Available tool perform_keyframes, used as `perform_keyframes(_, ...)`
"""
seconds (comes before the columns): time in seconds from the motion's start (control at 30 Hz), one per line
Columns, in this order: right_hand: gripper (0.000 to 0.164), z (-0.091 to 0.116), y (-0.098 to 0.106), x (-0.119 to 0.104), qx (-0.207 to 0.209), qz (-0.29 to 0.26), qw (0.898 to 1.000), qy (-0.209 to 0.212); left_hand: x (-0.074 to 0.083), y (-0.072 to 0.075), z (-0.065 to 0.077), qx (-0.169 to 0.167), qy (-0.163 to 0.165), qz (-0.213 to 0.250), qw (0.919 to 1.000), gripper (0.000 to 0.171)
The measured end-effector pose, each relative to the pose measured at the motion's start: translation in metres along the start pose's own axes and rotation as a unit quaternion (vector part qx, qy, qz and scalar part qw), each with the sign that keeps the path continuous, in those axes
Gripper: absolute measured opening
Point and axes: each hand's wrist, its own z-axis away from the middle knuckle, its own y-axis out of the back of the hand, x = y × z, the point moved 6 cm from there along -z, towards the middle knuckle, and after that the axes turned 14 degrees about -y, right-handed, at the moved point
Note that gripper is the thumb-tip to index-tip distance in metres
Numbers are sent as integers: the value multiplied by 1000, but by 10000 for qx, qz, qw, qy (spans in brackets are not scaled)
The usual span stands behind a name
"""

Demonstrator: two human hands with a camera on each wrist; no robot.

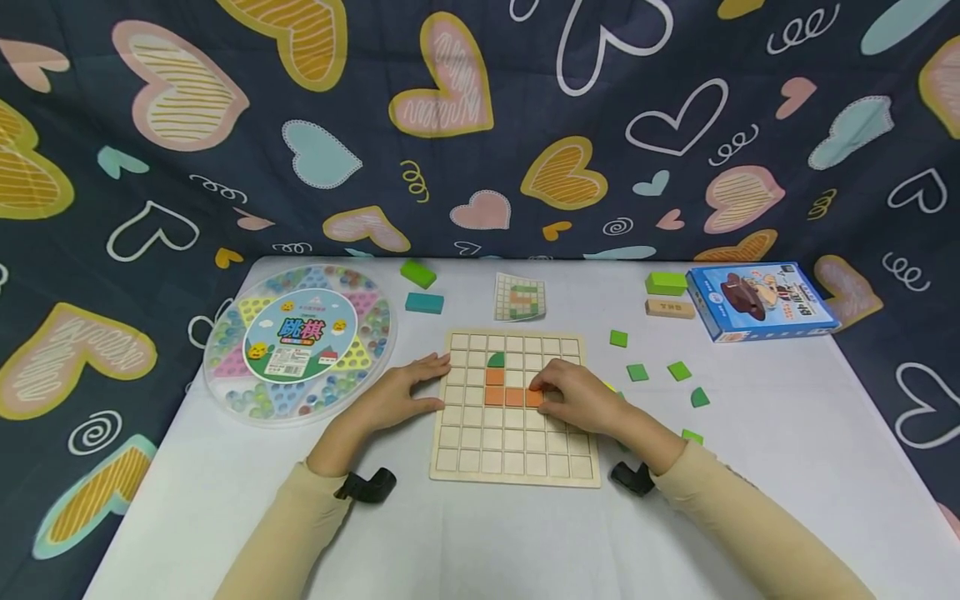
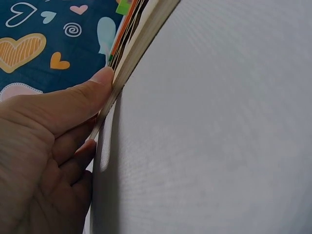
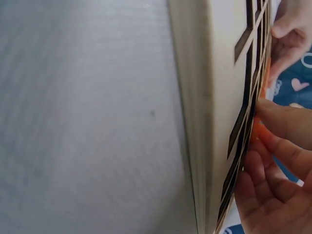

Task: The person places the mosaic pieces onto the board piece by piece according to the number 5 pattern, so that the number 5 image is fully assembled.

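A wooden grid board (image 1: 517, 467) lies on the white table. My left hand (image 1: 393, 396) rests at its left edge; in the left wrist view the thumb (image 2: 90, 92) presses against the wooden rim. Over the board's right half, my right hand (image 1: 577, 396) pinches an orange square tile (image 1: 533, 398) between thumb and fingers, low over a cell; the right wrist view shows its orange edge at the fingertips. Left of that tile, orange squares (image 1: 495, 396) form an L shape in the grid. A green rounded piece (image 1: 497, 360) tops the L.
A patterned card (image 1: 520, 297) lies behind the board. Loose green tiles (image 1: 637, 372) are scattered to the right. A round marble game box (image 1: 300, 342) is at left, a blue box (image 1: 761, 300) at back right. Green (image 1: 666, 283), wooden (image 1: 670, 309) and teal (image 1: 424, 302) blocks lie near the back.
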Motion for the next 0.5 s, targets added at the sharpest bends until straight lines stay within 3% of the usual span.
perform_keyframes(0.3, 36, 4, 3, 7, -64, -492, 9985, -237, 0, 1, 1, 36, 46, -1, 10000, 61)
perform_keyframes(0.5, 43, 9, 18, 16, 107, -852, 9959, -275, -1, 0, 1, 17, 153, 85, 9998, 60)
